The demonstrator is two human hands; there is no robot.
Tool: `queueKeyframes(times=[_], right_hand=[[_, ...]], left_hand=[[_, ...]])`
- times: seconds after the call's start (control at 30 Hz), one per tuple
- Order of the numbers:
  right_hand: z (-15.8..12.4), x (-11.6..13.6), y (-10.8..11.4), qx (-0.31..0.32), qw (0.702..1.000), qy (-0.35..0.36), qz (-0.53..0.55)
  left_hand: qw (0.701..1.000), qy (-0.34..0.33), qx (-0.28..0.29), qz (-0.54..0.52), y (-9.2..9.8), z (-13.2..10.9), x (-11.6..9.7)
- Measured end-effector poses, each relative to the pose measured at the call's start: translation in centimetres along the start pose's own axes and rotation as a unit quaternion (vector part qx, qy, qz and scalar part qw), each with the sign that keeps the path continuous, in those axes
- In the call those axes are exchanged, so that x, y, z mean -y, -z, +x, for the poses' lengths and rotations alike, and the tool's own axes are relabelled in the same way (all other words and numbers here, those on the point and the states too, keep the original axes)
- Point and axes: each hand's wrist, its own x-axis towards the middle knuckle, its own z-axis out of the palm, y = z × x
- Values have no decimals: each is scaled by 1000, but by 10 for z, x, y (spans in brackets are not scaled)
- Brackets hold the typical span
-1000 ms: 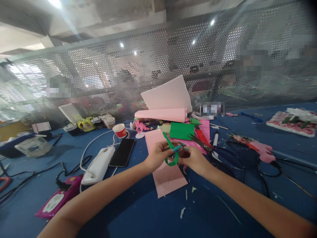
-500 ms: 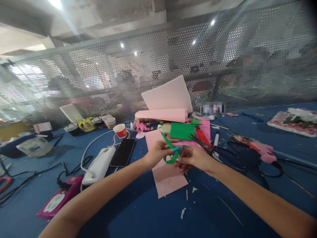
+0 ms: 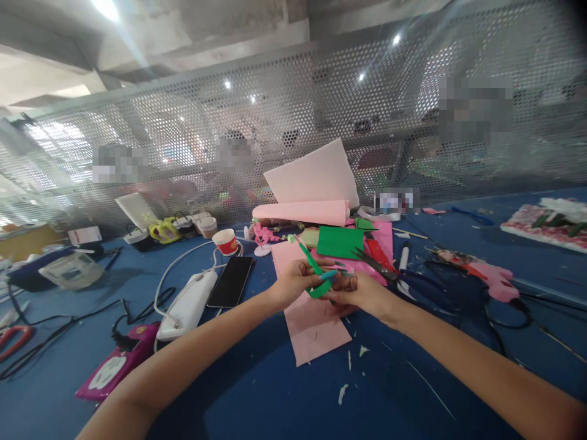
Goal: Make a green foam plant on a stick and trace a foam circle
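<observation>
Between my two hands is a green strip (image 3: 312,259), its upper part slanting up to a small pale green tip (image 3: 292,239). My left hand (image 3: 297,282) pinches the strip near its middle. With fingers closed, my right hand (image 3: 355,293) grips the curled lower end; its fingertips are partly hidden. Beneath the hands lies a pale pink sheet (image 3: 317,336). Just beyond my right hand are scissors (image 3: 383,269) with dark handles, their blades parted over pink and green pieces. A green sheet (image 3: 340,242) sits behind them.
To the left are a phone (image 3: 230,281), a white power strip (image 3: 188,304), a paper cup (image 3: 225,242) and a purple packet (image 3: 118,362). A pink glue gun (image 3: 481,273) lies right. Behind stand a pink roll (image 3: 300,212) and a perforated metal screen (image 3: 183,134). Scraps (image 3: 343,394) dot the blue tabletop.
The green strip's loop has become smaller and tighter between my hands. My right fingers have curled in closer to the left ones. The whole view has shifted slightly.
</observation>
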Motion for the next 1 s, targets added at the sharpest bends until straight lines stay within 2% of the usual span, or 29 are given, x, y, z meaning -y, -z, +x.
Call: queueKeyframes(times=[0.1,0.23,0.33,0.43,0.5,0.63,0.7,0.87,1.0], right_hand=[[-1,-3,-1,-12,1000,16,10],[-2,-6,-8,-66,997,17,22],[-4,-5,-15,-110,994,6,23],[-6,-1,-20,-128,992,5,18],[-6,2,-20,-117,993,5,15],[-5,5,-13,-37,999,4,28],[-5,5,-10,-18,1000,-6,17],[-5,3,-8,-24,995,13,-91],[-5,3,-10,-36,995,45,-82]], left_hand=[[1000,11,24,3,0,-1,-2],[999,5,44,14,-4,-5,-2],[999,-7,42,19,-8,-7,-2],[999,-20,33,24,-9,-7,-2],[999,-19,25,26,-8,-5,-2],[1000,3,14,13,-2,-2,-3],[1000,11,22,5,1,-1,-2],[998,35,42,19,4,0,0],[999,35,34,-1,2,-1,0]])
